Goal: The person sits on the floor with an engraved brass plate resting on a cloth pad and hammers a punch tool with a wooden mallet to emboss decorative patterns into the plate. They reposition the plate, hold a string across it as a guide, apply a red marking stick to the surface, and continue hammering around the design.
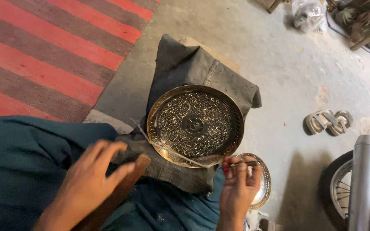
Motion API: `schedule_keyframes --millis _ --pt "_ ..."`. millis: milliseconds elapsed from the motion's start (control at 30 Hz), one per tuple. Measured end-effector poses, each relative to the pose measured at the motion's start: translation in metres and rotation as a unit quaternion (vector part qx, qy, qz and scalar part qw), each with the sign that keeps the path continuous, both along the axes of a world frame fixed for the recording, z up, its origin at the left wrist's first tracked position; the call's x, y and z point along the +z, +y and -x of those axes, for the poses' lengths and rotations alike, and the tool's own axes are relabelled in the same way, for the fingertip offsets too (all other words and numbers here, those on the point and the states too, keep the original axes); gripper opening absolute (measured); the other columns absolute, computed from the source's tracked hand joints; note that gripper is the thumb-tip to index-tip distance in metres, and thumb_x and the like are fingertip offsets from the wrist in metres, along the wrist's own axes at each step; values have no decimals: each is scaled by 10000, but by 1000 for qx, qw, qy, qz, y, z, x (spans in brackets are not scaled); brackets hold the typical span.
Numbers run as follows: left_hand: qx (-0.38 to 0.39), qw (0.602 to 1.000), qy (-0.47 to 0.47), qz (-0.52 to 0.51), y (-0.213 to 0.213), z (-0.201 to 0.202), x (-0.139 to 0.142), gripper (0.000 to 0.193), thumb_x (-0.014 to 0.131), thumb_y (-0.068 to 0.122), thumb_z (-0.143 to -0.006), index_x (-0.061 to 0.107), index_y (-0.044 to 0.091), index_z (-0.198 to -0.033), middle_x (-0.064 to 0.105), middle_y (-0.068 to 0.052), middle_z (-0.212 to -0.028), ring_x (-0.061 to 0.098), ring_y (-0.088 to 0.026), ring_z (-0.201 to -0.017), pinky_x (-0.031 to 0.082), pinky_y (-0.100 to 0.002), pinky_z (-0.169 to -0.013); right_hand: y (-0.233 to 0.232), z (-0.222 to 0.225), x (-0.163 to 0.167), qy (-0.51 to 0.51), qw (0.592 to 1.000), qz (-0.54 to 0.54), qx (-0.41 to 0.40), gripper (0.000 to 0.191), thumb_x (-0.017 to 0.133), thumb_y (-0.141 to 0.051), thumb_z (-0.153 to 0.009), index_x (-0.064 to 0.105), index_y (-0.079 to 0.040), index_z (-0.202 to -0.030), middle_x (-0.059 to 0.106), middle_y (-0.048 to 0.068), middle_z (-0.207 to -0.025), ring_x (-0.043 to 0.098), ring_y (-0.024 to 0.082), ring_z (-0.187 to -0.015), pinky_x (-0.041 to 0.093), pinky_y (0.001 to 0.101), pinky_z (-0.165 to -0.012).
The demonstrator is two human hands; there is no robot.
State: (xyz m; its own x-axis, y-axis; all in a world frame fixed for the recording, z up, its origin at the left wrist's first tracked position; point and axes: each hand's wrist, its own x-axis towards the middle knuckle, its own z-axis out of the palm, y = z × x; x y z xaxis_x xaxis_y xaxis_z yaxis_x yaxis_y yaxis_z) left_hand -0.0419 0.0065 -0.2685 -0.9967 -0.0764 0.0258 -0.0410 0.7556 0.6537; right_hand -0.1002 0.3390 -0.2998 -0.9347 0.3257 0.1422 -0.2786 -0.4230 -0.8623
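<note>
Engraved brass plate [195, 124] lay on grey cloth [185, 68] padding a block, cushioned for working. Right hand [239, 188] pinched a thin tool [236, 164] at the plate's near rim. Left hand [91, 175], fingers spread, pressed the wooden handle [125, 184] and cloth flat.

The engraved brass plate [195, 124] is propped on a dark folded cloth [193, 68], and its face is left uncovered from above. Its near rim is crowded by the right hand [238, 188], pinched on a thin tool [180, 156], and by a smaller metal bowl [262, 182] just beside that hand. The near-left approach is taken up by the left hand [93, 177], laid on a wooden piece [116, 194]. Bare concrete floor [279, 64] is seen beyond and to the right of the plate, bounded by a pair of sandals [328, 122] and a motorcycle wheel [343, 184]. A striped rug [43, 51] is spread well apart to the left.
</note>
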Motion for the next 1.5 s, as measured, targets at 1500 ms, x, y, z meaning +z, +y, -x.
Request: schedule_keyframes --millis 1500 --pt "-41 984 151 -84 23 115 36 140 644 142 -957 640 23 -1030 722 -161 -971 712 -378 -850 540 -468 -695 -6 -34 -5 -193 919 -282 197 228 656 -26 -939 678 44 -1155 800 195 -913 741 228 -812 585 341 -723"
